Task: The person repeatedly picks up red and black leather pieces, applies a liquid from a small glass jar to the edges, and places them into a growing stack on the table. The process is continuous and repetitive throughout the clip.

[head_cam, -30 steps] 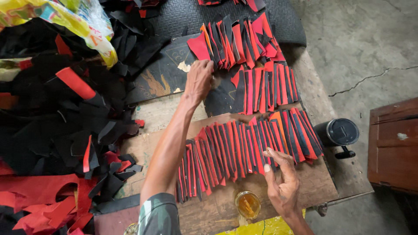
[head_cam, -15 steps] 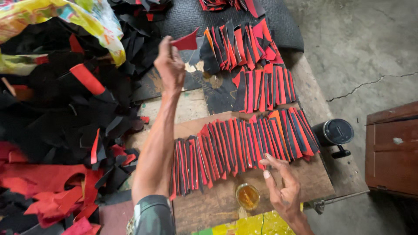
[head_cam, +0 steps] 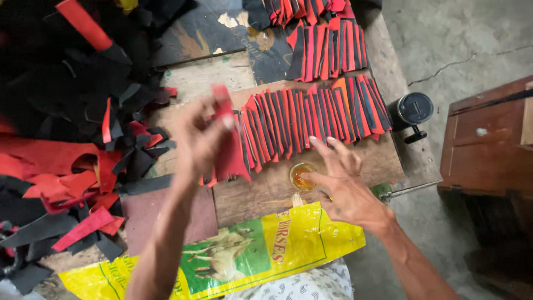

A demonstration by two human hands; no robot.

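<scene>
My left hand (head_cam: 202, 139) is raised over the wooden board (head_cam: 366, 166) and grips a red cut piece (head_cam: 229, 139) of sheet material, blurred by motion. My right hand (head_cam: 344, 186) hovers open, fingers spread, just right of a small round dish of amber liquid (head_cam: 302, 176). Behind both hands, a long row of overlapping red and black strips (head_cam: 316, 119) lies across the board. A second batch of strips (head_cam: 327, 47) sits farther back.
A heap of black and red offcuts (head_cam: 72, 128) fills the left side. A yellow and green woven sack (head_cam: 244, 253) lies near me. A black round can (head_cam: 413, 108) stands at the board's right edge, and a brown wooden cabinet (head_cam: 488, 144) stands beyond it.
My left hand has drawn back from the far strips toward me, carrying a red piece. My right hand has opened and shifted next to the amber dish. The view tipped downward.
</scene>
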